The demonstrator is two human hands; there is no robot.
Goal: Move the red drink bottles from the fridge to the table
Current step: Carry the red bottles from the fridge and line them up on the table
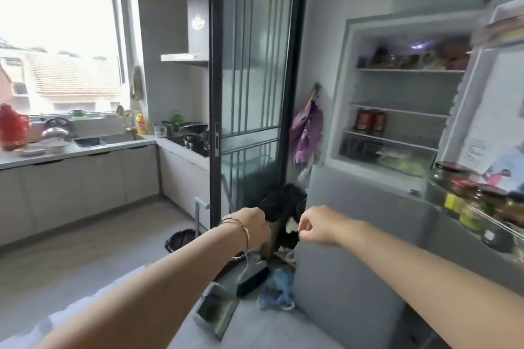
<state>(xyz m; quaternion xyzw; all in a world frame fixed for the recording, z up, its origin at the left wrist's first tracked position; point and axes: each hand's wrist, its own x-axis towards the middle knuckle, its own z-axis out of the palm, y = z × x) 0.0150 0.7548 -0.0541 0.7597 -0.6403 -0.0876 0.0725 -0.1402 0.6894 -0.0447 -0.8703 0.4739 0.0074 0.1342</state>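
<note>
The fridge [344,88] stands open at the right, its upper door swung out to the far right. Two red drink bottles [370,121] stand side by side on the left of a middle shelf. My left hand [251,228], a bracelet at its wrist, is stretched forward low in the middle with fingers curled under and nothing visible in it. My right hand [316,225] hangs beside it in a loose fist, also holding nothing. Both hands are well below and left of the bottles. No table is in view.
Jars [465,204] fill the door rack at the right. A dark-framed glass sliding door [252,79] stands left of the fridge, with black bags [283,204], a dustpan [217,312] and a brush on the floor before it. A kitchen counter [85,150] with sink runs along the left.
</note>
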